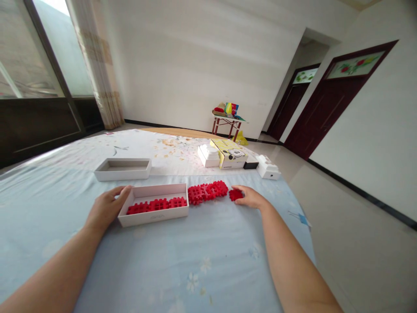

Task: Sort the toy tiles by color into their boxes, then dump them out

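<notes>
A long white cardboard box [154, 218] without a lid lies at the table's middle, holding a row of red plastic interlocking blocks [156, 205] along its near side. My left hand [109, 205] grips the box's left end, thumb on the rim. Right of the box and close to its end lies a row of joined red blocks [208, 191]. Just beyond that row, my right hand [250, 198] has thumb and fingers closed around a separate red block [235, 194] on the cloth. The fingers partly cover this block's right side.
Behind the held box is another open white tray [123, 175]. Farther back right stand a yellow cartoon-printed box [232, 155], white boxes [208, 155] [268, 167] and a small black box [251, 165]. A floral cloth [182, 261] covers the table; a small side table [228, 119] stands by the wall.
</notes>
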Demonstrator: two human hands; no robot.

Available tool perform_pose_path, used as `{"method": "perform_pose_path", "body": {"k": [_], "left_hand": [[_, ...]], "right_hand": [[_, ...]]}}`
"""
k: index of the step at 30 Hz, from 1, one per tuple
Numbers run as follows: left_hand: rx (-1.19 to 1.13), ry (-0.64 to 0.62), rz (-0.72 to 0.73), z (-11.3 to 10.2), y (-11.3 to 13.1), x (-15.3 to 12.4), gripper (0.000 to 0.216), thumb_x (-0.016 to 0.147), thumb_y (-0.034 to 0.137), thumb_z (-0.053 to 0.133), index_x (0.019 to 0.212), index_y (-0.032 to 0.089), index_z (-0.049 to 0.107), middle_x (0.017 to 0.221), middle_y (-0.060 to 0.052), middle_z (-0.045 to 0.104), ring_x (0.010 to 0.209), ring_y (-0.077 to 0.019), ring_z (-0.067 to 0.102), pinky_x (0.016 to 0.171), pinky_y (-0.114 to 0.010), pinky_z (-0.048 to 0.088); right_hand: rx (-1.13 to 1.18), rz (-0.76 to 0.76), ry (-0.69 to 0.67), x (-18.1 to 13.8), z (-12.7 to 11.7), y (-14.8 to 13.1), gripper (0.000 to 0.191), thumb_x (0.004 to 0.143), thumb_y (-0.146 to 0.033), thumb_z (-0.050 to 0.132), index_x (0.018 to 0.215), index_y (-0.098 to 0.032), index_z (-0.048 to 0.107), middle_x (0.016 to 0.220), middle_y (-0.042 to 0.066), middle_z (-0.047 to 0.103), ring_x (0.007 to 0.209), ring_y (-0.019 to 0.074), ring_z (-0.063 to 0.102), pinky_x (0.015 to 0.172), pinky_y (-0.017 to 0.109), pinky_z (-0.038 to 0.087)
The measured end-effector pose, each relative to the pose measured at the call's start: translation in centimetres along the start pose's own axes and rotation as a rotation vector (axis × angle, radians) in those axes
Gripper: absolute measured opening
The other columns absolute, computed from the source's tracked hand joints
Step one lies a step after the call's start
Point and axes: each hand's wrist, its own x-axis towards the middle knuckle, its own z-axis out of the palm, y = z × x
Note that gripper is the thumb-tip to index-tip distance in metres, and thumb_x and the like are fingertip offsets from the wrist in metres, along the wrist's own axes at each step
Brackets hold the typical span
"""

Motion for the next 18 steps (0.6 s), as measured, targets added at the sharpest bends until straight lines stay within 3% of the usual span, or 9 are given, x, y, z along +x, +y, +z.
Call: {"method": "perform_pose_path", "body": {"k": [5,8,11,14,18], "left_hand": [[-0.014,0.015,0.029,0.1,0.0,-0.2,0.048,0.080,0.049,0.038,0.100,0.015,0.067,0.095,-0.006,0.071,0.089,-0.0220,0.061,0.077,-0.025,0.043],[-0.028,0.041,0.044,0.3,0.2,-0.4,0.049,0.081,0.050,0.036,0.097,0.017,0.068,0.093,-0.004,0.071,0.089,-0.0212,0.061,0.077,-0.023,0.042],[-0.043,0.055,0.052,0.4,0.4,-0.5,0.051,0.081,0.051,0.034,0.095,0.017,0.069,0.091,-0.003,0.071,0.090,-0.0209,0.061,0.075,-0.021,0.042],[-0.050,0.066,0.064,0.4,0.5,-0.6,0.051,0.082,0.051,0.034,0.093,0.016,0.069,0.089,-0.004,0.071,0.088,-0.0209,0.062,0.073,-0.021,0.042],[-0.043,0.085,0.084,0.5,0.5,-0.7,0.050,0.082,0.050,0.033,0.089,0.016,0.070,0.087,-0.005,0.071,0.085,-0.0205,0.062,0.073,-0.022,0.041]], "right_hand": [[-0.009,0.091,0.071,0.0,0.0,0.2,0.060,0.062,-0.025,0.070,0.120,-0.016,0.056,0.117,0.010,0.061,0.103,0.0243,0.058,0.094,0.036,0.042],[0.002,0.129,0.308,0.0,-0.6,-1.2,0.063,0.066,-0.033,0.068,0.124,-0.014,0.051,0.118,0.014,0.059,0.107,0.0257,0.056,0.092,0.038,0.043],[0.044,0.012,0.473,0.0,-0.7,-5.3,0.065,0.070,-0.041,0.065,0.127,-0.017,0.046,0.120,0.013,0.057,0.109,0.0252,0.054,0.090,0.038,0.043],[0.091,-0.182,0.332,0.2,0.9,-11.3,0.065,0.070,-0.043,0.065,0.129,-0.022,0.045,0.121,0.010,0.055,0.111,0.0230,0.052,0.090,0.035,0.043],[0.044,-0.435,0.115,1.9,5.1,-18.7,0.063,0.070,-0.038,0.067,0.127,-0.020,0.047,0.121,0.009,0.053,0.113,0.0220,0.048,0.098,0.037,0.036]]}}
